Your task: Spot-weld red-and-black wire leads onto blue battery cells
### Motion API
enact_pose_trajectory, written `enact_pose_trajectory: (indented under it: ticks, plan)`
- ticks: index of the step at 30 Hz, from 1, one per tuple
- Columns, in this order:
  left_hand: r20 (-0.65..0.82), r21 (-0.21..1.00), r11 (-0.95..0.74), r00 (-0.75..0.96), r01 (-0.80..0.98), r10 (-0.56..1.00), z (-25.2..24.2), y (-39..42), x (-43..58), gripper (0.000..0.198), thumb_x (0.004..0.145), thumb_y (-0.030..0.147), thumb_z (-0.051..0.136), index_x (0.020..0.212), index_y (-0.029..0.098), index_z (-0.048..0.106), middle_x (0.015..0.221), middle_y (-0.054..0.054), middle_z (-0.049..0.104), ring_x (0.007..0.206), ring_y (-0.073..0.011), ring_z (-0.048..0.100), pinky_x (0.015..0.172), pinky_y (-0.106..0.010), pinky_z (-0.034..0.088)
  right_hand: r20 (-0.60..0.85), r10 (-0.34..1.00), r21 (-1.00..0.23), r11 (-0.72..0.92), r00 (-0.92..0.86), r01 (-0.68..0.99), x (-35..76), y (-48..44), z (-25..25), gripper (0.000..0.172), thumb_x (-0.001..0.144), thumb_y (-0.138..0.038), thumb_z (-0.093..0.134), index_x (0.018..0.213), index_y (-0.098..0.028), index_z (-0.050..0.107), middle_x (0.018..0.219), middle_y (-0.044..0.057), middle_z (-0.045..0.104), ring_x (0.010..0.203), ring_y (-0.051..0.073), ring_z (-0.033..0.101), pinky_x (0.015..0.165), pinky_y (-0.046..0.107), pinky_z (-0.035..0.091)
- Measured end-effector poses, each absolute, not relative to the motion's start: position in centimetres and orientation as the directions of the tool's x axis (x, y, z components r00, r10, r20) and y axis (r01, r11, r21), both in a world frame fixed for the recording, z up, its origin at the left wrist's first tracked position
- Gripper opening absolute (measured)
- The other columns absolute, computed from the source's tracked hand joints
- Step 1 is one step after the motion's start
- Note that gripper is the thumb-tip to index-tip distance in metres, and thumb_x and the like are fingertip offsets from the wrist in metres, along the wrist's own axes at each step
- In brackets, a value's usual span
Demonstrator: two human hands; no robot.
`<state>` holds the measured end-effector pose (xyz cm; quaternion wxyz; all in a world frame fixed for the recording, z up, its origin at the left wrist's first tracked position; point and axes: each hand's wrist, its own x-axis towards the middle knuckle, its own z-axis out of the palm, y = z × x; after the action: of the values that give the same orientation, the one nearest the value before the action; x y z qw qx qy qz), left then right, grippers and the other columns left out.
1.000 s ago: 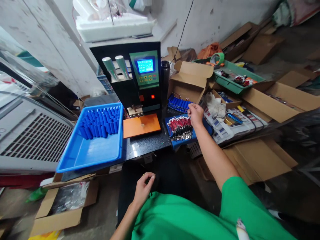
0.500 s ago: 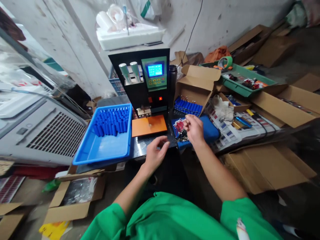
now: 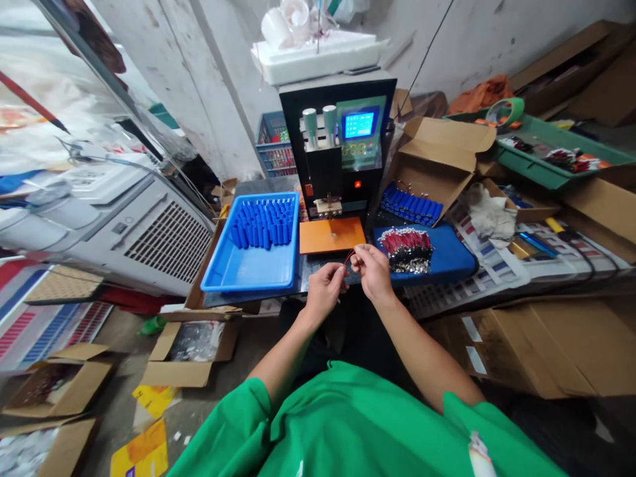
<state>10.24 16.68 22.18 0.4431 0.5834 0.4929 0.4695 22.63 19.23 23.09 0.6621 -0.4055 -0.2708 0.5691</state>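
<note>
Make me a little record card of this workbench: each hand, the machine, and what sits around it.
Right hand: pinching a thin red wire
Left hand: fingertips at the wire's other end; grip unclear
Black machine: blue screen lit
Orange plate: at the machine's foot
Blue tray: left of the plate, holding blue cylindrical cells
Blue pad: right of the plate, red-and-black wire leads bunched on it
Cardboard box: open, behind the pad, more blue cylinders inside

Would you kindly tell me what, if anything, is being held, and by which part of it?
A thin red wire spans between the left grip and right grip, apparently pinched by both; whether at its ends cannot be told.
</note>
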Motion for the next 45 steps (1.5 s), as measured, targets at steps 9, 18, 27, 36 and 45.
enact_pose_trajectory:
  ticks: [9, 18, 27, 36, 45]
  plan:
    - [0.114, 0.978, -0.123, 0.062, 0.169, 0.991, 21.0, 15.4, 7.5, 0.031, 0.086, 0.040, 0.066, 0.106, 0.017, 0.061, 0.079, -0.003, 0.070, 0.062, -0.0140, 0.066, 0.061, -0.026, 0.054, -0.177, 0.948, -0.843, -0.008, 0.263, -0.538, 20.0, 18.1, 22.3, 0.033, 0.064, -0.041, 0.078, 0.075, -0.018, 0.057, 0.057, -0.003, 0.054, 0.049, 0.008, 0.048, 0.046, 0.020, 0.039]
    - [0.102, 0.995, -0.102, 0.028, 0.015, 0.994, 19.9, 14.0, 6.8, 0.022, 0.088, 0.037, 0.061, 0.095, 0.016, 0.063, 0.093, -0.007, 0.071, 0.076, -0.0154, 0.069, 0.073, -0.030, 0.058, -0.250, 0.960, -0.719, -0.098, 0.123, -0.688, 19.2, 17.4, 21.8, 0.035, 0.059, -0.035, 0.079, 0.065, -0.018, 0.049, 0.061, -0.006, 0.037, 0.056, 0.008, 0.049, 0.045, 0.019, 0.035]
    - [0.060, 0.998, -0.061, 0.041, 0.022, 0.997, 20.0, 14.3, 7.0, 0.034, 0.090, 0.051, 0.060, 0.091, 0.017, 0.057, 0.090, -0.008, 0.072, 0.077, -0.0172, 0.069, 0.074, -0.032, 0.056, -0.192, 0.973, -0.791, -0.075, 0.129, -0.608, 19.2, 17.2, 21.1, 0.032, 0.069, -0.041, 0.076, 0.074, -0.019, 0.054, 0.067, -0.003, 0.048, 0.062, 0.011, 0.052, 0.049, 0.020, 0.041]
    - [0.057, 0.980, -0.095, 0.212, 0.177, 0.976, 22.1, 15.2, 4.8, 0.035, 0.097, 0.054, 0.048, 0.090, 0.020, 0.049, 0.085, -0.003, 0.068, 0.077, -0.0161, 0.068, 0.074, -0.028, 0.053, -0.009, 0.996, -0.939, -0.040, -0.092, -0.342, 20.5, 17.0, 20.0, 0.030, 0.073, -0.042, 0.079, 0.089, -0.019, 0.072, 0.081, 0.002, 0.068, 0.072, 0.013, 0.063, 0.070, 0.027, 0.054]
    - [0.035, 0.952, -0.109, 0.252, 0.286, 0.967, 22.0, 14.6, 5.1, 0.029, 0.098, 0.046, 0.047, 0.089, 0.020, 0.051, 0.082, -0.003, 0.069, 0.073, -0.0149, 0.065, 0.069, -0.027, 0.051, 0.083, 0.993, -0.987, 0.071, -0.083, -0.145, 20.6, 16.7, 20.0, 0.022, 0.075, -0.042, 0.077, 0.071, -0.020, 0.074, 0.069, 0.003, 0.067, 0.064, 0.016, 0.060, 0.064, 0.030, 0.050]
